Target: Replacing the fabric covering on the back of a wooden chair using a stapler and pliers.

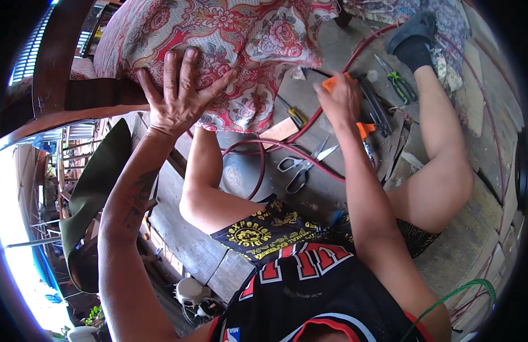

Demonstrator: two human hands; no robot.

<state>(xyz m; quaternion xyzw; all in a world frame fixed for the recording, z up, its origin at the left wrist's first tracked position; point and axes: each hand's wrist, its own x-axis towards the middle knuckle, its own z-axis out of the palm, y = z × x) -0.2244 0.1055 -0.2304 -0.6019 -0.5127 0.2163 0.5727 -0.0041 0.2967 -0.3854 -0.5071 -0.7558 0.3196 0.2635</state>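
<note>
My left hand (177, 97) lies flat with its fingers spread on a red and cream floral fabric (281, 40). The fabric drapes over a piece beside a curved dark wooden frame (104, 94). My right hand (342, 102), slightly blurred, closes around an orange-handled tool (330, 84) near the fabric's right edge. A thin dark part sticks out to the left of that handle; the tool's exact kind is unclear. Under my right forearm lies another orange-handled tool (365, 130). Scissors (302, 166) with grey and black handles lie opened on the floor between my legs.
A yellow and black screwdriver (297, 117) lies by a small wooden block (280, 132). Green-handled pliers (399, 85) rest near my right foot (415, 43), beside a long black tool (375, 105). A red hose (318, 165) loops across the floor. Dark green material (98, 199) hangs at left.
</note>
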